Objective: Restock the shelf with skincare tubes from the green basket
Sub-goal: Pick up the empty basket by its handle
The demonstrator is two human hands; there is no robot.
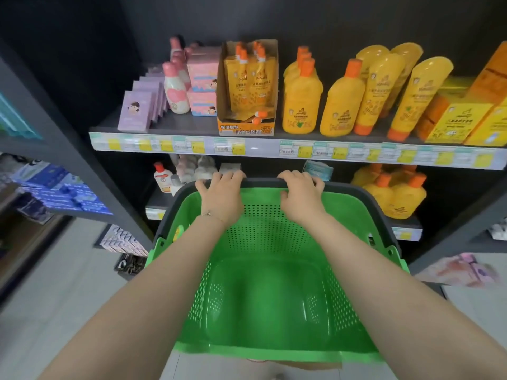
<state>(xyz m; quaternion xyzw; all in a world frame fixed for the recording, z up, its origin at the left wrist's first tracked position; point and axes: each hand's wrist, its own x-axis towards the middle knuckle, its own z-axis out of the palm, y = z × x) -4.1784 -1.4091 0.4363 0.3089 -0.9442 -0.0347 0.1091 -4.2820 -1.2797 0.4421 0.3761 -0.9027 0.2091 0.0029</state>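
Both hands, left (220,200) and right (300,198), grip the green basket (269,231), fingertips hidden.

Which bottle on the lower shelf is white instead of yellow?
The small white bottle at the far left, beyond the left hand. It is white with an orange-red cap; the yellow bottles stand at the right end.

Dark back wall (329,20); pale grey floor (68,297); dark side rack (68,149) left.

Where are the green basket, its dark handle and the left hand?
green basket (269,292): head view, bare inner floor.
dark handle (260,182): head view, top middle stretch.
left hand (219,198): head view, its back.
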